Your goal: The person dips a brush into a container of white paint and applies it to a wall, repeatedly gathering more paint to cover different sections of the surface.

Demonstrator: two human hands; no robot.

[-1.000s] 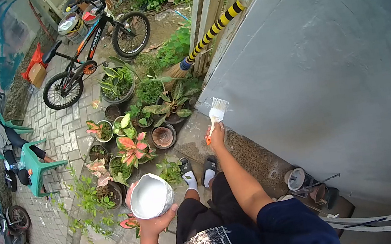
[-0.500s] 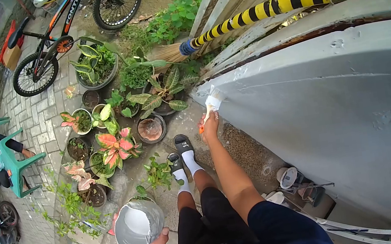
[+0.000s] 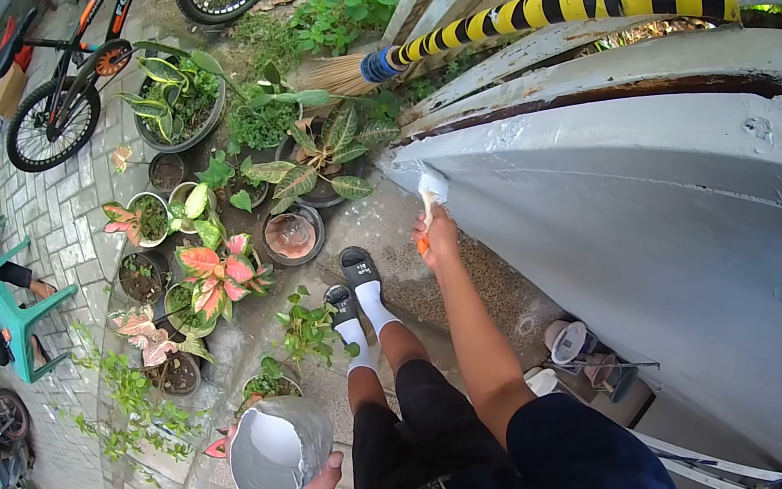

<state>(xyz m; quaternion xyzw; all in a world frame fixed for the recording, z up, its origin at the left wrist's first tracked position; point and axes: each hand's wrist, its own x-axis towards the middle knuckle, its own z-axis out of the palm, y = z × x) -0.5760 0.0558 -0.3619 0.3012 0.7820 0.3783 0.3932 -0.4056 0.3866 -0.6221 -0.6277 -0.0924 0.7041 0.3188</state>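
My right hand [image 3: 438, 237] is closed round the handle of a paintbrush [image 3: 431, 194], which has an orange end. Its white, paint-covered head touches the grey wall [image 3: 609, 212] near the wall's far corner. In my left hand [image 3: 318, 486] is a paint bucket [image 3: 311, 437], grey and smeared, tilted so that the white paint inside shows. The left thumb lies along the outside near the rim; the other fingers are mostly hidden behind the bucket.
Several potted plants [image 3: 215, 281] stand on the paving to the left of my feet. A broom [image 3: 519, 18] with a yellow-and-black handle leans by the fence above the wall. A bicycle [image 3: 75, 89], a green chair [image 3: 17, 315] and a seated person are farther left. Assorted items [image 3: 579, 353] lie at the wall's base.
The brush has moved slightly to the right and its head now lies closer against the wall. The view has shifted a little; the left hand still holds the bucket.
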